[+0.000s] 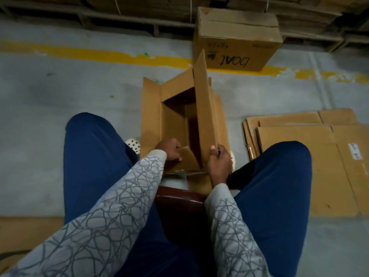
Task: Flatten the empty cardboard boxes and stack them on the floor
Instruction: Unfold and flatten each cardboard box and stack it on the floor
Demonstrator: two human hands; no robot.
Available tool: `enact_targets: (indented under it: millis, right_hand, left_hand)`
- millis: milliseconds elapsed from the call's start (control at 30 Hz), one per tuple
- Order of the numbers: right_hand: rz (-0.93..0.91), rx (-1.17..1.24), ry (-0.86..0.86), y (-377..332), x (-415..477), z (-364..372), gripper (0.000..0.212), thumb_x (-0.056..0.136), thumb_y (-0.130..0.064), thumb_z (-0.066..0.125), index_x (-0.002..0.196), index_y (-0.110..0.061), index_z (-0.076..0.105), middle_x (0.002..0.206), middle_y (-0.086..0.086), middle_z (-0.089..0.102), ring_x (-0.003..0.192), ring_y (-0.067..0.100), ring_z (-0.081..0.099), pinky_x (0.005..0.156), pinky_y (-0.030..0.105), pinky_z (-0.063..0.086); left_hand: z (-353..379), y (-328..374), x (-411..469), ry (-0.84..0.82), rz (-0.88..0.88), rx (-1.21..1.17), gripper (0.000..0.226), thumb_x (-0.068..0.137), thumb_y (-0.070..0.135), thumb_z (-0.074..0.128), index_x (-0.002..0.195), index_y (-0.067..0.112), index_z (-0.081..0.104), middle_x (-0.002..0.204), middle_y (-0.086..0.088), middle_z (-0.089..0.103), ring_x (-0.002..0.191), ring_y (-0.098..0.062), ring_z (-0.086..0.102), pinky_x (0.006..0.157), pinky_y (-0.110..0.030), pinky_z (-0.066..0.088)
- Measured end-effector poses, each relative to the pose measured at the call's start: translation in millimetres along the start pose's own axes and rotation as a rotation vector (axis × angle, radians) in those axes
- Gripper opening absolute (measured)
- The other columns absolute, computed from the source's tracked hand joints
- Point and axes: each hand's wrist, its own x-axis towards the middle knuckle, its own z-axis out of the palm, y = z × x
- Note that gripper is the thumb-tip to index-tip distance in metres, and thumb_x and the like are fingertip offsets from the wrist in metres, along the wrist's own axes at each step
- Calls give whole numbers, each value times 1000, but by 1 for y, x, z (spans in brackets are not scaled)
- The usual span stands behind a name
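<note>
The open cardboard box stands upright on the concrete floor, between the knees of a seated person in blue trousers. Its top is open and the inside is dark. The long left flap is folded outward, while the long right flap stands up tall, almost vertical.

The left hand has its fingers curled round the short near flap, gripping its edge. The right hand grips the near end of the tall right flap, thumb on the inner face. Both sleeves are grey with a dark scribbled pattern.

A white perforated shoe shows just beside the box's left near corner. The front of a dark red seat shows between the legs.

On the floor to the right, near the box but apart from it, lies a stack of flattened boxes. Beyond the open box a closed carton marked "boat" sits on a worn yellow line. Wooden pallets run along the far edge of the floor. Another cardboard sheet lies at the near left.
</note>
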Motion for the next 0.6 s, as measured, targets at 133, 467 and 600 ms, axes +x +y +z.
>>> enact_targets:
  millis: [133,467,600]
  right_hand:
    - [-3,143,112,-2,-1,5,30,104,-19,59,134,-19,61,120,11,71,107,30,67,84,27,41]
    - [-43,27,84,3,-8,-3,48,98,2,50,134,-29,54,117,2,65,99,21,60,80,27,37]
    - [-48,-88,-6,19,-4,1,45,99,-3,50,133,-28,64,125,3,66,110,25,64,83,27,40]
  left_hand:
    - [5,3,-27,-110,23,-77,32,72,47,90,87,20,80,84,8,76,86,-14,69,74,-26,53]
    - [40,-1,-39,-133,-214,107,63,94,57,62,141,16,60,143,-10,58,129,-34,56,109,-46,46]
    - [40,-18,-34,-197,-416,194,104,81,81,57,162,26,23,169,-17,4,153,-50,11,119,-66,24]
